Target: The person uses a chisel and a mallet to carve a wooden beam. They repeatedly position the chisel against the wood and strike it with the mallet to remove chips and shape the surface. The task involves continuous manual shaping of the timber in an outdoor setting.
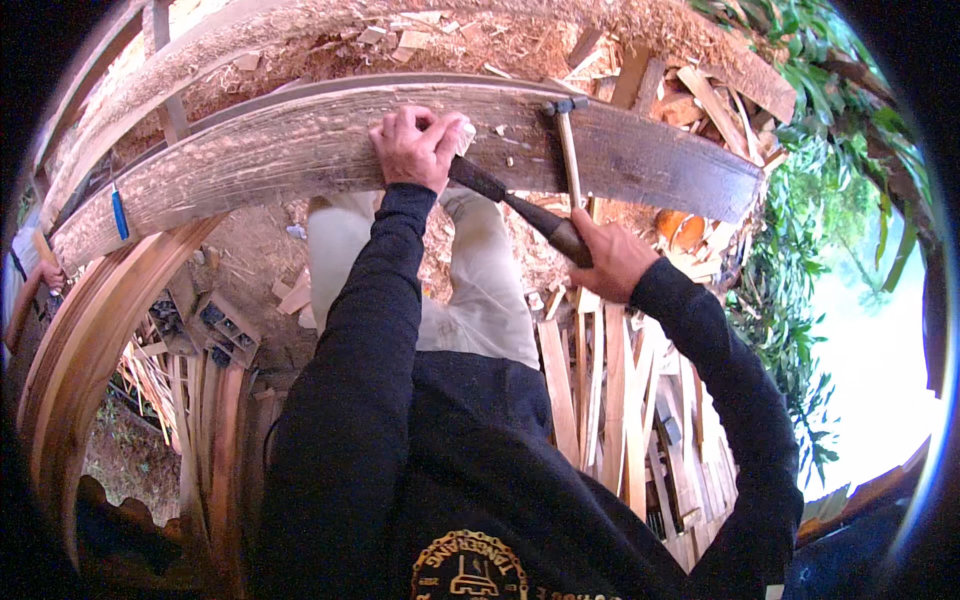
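A long weathered plank (330,140) lies crosswise in front of me. On its surface my left hand (415,145) is closed around a small pale piece of wood (465,137). My right hand (612,255) grips the thick end of a dark tool (530,215), which has a tapering handle and a short flat dark blade. The tool's blade tip reaches the plank right beside my left hand; what its edge touches is hidden. A hammer (570,150) rests across the plank near my right hand, its head on the far side.
A blue-handled tool (119,212) lies at the plank's left end. Another person's hand (50,275) shows at the far left. Wooden boxes with dark small parts (225,330) stand lower left. Wood strips (610,400) lie at right, and an orange object (680,228) sits beyond them among shavings.
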Tool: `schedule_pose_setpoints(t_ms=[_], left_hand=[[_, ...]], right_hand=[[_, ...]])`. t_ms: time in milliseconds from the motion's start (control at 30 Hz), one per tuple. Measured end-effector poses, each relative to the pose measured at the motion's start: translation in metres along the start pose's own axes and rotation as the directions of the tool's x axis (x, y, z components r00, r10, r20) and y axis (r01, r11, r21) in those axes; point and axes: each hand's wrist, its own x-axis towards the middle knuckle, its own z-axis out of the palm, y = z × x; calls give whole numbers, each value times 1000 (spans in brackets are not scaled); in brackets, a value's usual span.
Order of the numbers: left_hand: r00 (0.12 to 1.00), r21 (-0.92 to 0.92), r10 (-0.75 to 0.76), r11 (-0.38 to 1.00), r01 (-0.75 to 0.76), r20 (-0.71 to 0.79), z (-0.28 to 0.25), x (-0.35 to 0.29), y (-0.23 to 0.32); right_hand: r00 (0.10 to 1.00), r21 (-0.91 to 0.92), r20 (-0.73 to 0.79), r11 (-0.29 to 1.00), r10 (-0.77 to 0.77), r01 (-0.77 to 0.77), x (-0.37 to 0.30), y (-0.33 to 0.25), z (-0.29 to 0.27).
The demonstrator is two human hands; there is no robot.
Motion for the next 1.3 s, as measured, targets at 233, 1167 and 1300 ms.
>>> schedule_pose_setpoints(t_ms=[233, 1167, 1300], left_hand=[[1000, -7, -5, 1000, 5, -31, 2, -1, 3], [992, 34, 72, 997, -69, -99, 9, -6, 0], [970, 30, 128, 992, -125, -206, 18, -5, 1]], right_hand=[[973, -105, -228, 994, -32, 8, 31, 54, 43], [782, -199, -510, 836, 357, -511, -19, -135, 27], [705, -289, -500, 671, 503, -683, 3, -177, 10]])
